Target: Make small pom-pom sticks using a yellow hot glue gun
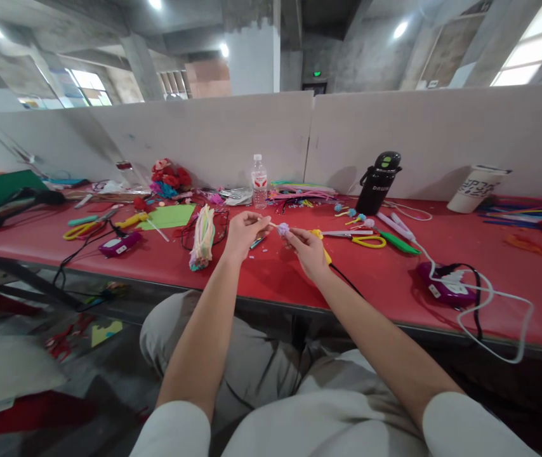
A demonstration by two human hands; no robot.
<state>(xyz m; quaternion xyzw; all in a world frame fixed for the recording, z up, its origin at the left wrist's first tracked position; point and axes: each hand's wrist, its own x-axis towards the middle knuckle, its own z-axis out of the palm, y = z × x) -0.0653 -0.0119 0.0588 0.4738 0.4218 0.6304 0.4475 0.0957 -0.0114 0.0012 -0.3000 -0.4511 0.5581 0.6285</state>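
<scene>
Over the red table, my left hand (246,233) is closed in a pinch on the pale stem of a small fuzzy purple flower (283,229). My right hand (308,251) pinches the flower's head from the other side. To the left lies a bundle of cream pipe cleaners (203,236). Beyond my right hand are yellow-handled scissors (369,241), and a yellow-bodied tool with a black cord lies partly hidden under that hand. Farther back sit several finished fuzzy flowers (369,223) in blue and pink on yellow stems.
A clear water bottle (259,184), a black flask (378,184) and a white cup (475,189) stand near the partition (395,133). Purple power strips lie at left (119,244) and right (442,285), with loose cords. A green sheet (170,217) lies left; the table edge is close.
</scene>
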